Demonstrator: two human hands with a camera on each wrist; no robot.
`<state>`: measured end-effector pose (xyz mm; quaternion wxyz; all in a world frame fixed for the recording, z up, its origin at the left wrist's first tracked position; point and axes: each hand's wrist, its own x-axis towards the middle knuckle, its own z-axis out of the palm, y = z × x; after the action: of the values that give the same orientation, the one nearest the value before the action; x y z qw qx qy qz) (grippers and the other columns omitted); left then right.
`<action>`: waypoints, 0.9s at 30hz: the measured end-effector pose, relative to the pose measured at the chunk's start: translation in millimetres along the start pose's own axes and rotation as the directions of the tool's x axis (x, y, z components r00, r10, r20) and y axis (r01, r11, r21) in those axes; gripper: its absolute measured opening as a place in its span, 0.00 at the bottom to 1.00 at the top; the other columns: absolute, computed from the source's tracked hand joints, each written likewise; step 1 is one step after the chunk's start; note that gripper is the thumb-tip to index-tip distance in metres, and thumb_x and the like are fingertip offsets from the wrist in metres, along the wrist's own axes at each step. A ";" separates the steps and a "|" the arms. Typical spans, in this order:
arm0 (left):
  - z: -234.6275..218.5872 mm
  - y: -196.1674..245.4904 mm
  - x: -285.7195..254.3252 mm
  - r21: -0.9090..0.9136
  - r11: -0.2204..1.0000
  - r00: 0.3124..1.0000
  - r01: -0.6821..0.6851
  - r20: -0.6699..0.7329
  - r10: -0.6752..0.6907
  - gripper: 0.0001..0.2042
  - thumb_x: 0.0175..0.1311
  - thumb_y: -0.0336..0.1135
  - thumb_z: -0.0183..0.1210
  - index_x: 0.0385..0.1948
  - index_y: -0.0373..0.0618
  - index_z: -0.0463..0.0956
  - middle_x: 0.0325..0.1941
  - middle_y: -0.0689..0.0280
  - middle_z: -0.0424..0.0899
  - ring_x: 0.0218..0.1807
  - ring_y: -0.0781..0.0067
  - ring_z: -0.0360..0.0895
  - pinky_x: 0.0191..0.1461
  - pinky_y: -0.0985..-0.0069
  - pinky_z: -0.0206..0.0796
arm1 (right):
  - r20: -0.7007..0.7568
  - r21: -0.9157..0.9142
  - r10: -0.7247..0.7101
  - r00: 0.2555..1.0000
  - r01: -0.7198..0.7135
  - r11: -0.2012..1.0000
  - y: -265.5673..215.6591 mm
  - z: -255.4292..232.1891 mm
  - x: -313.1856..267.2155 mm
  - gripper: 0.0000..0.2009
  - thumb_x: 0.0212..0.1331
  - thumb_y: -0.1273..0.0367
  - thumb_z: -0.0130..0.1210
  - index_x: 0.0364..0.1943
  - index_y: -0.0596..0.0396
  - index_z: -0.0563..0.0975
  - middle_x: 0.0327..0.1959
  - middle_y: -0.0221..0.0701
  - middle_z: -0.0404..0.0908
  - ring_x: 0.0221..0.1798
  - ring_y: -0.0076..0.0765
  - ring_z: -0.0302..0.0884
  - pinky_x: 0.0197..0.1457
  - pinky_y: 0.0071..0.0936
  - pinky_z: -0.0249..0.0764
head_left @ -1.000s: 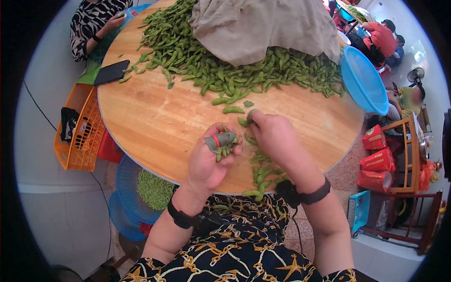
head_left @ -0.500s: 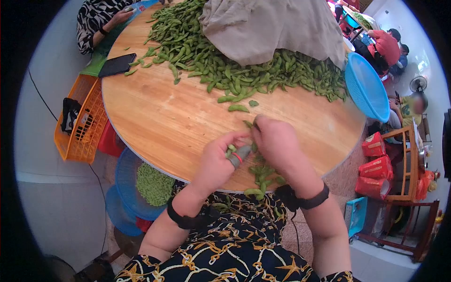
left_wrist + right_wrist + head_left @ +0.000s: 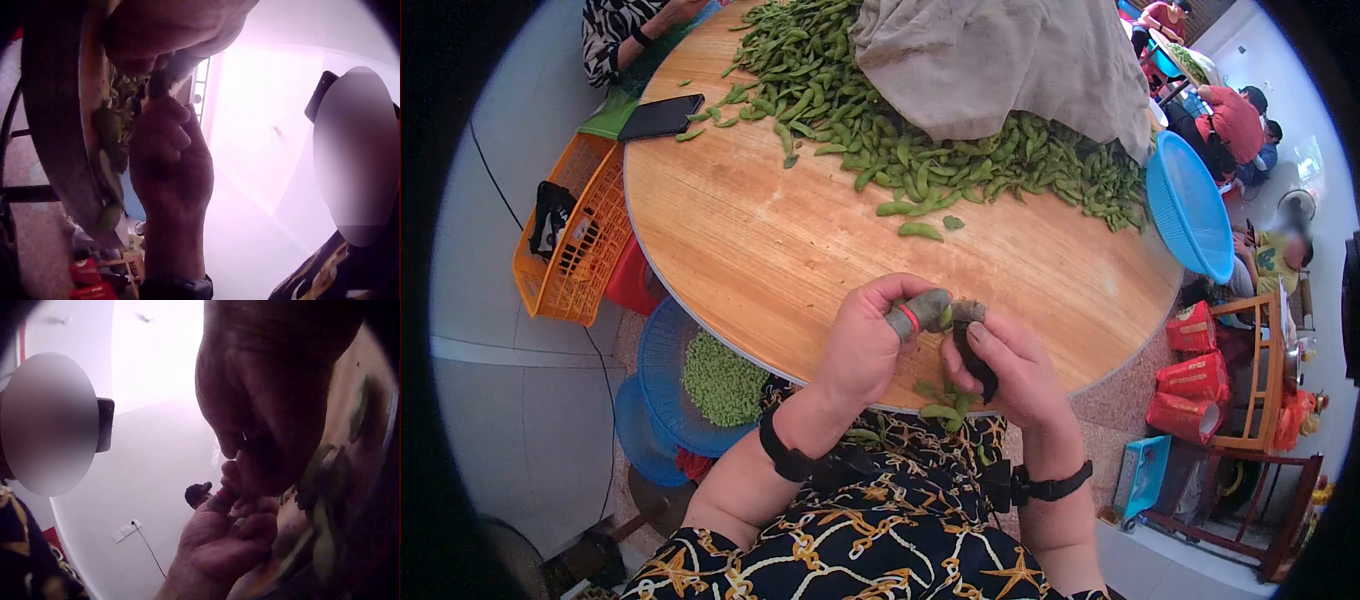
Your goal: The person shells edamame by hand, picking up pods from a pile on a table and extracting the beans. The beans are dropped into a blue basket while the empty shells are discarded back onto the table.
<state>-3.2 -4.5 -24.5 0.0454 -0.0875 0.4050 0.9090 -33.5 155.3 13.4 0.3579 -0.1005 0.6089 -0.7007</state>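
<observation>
In the head view my left hand is curled over the table's near part, its thumb wearing a grey cover with a red band. At that thumb's tip shows a bit of green edamame pod, pinched between the two hands. From the other side my right hand grips it, with grey and black covers on its fingers. Most of the pod is hidden by the fingers. Loose pods lie at the table edge just below the hands. Both wrist views are dark and show the hands meeting.
A big heap of pods covers the far side of the round table, partly under a grey cloth. A blue basket leans at the right rim. A phone lies at left. Shelled beans fill a blue basket below.
My right hand has come back from the loose pods toward me and turned, meeting the left thumb. My left hand, palm up with pods showing earlier, has turned over and curled.
</observation>
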 end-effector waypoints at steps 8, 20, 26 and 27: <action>9.3 -1.3 -1.3 0.168 0.980 0.994 -0.107 0.052 0.100 0.05 0.57 0.31 0.57 0.33 0.42 0.75 0.29 0.72 0.77 0.26 0.91 0.67 0.25 0.93 0.55 | 0.016 0.174 0.060 0.998 -0.062 0.983 6.2 -4.0 2.1 0.08 0.64 0.66 0.41 0.33 0.54 0.70 0.21 0.21 0.67 0.18 0.13 0.57 0.20 0.12 0.53; 2.8 -8.7 4.9 0.460 0.862 0.975 -0.211 0.039 0.218 0.07 0.54 0.26 0.58 0.33 0.43 0.71 0.28 0.74 0.72 0.31 0.89 0.67 0.32 0.90 0.60 | -0.172 -0.611 -0.250 0.953 0.096 0.786 2.6 -0.3 10.4 0.09 0.61 0.65 0.47 0.29 0.55 0.73 0.18 0.21 0.69 0.19 0.13 0.61 0.22 0.11 0.57; 5.0 4.4 8.0 0.213 0.963 0.977 -0.166 -0.098 0.190 0.06 0.57 0.24 0.51 0.36 0.41 0.72 0.26 0.73 0.73 0.25 0.86 0.68 0.28 0.90 0.60 | -0.045 -0.178 0.124 0.991 -0.130 0.975 -28.3 -19.8 38.3 0.09 0.59 0.65 0.48 0.33 0.55 0.75 0.17 0.21 0.70 0.19 0.12 0.61 0.20 0.12 0.56; 1.1 4.6 9.0 0.213 0.963 0.976 -0.168 -0.100 0.192 0.06 0.57 0.24 0.51 0.36 0.41 0.72 0.26 0.73 0.73 0.25 0.86 0.68 0.28 0.90 0.60 | -0.179 -0.475 -0.021 0.984 -0.068 0.877 -34.1 -20.5 50.6 0.09 0.57 0.66 0.49 0.35 0.57 0.75 0.16 0.30 0.74 0.17 0.24 0.68 0.20 0.21 0.63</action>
<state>-12.9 -6.6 -22.2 -0.0533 -0.0997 0.5038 0.8564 -94.9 139.8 25.1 0.2740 -0.1153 0.7942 -0.5300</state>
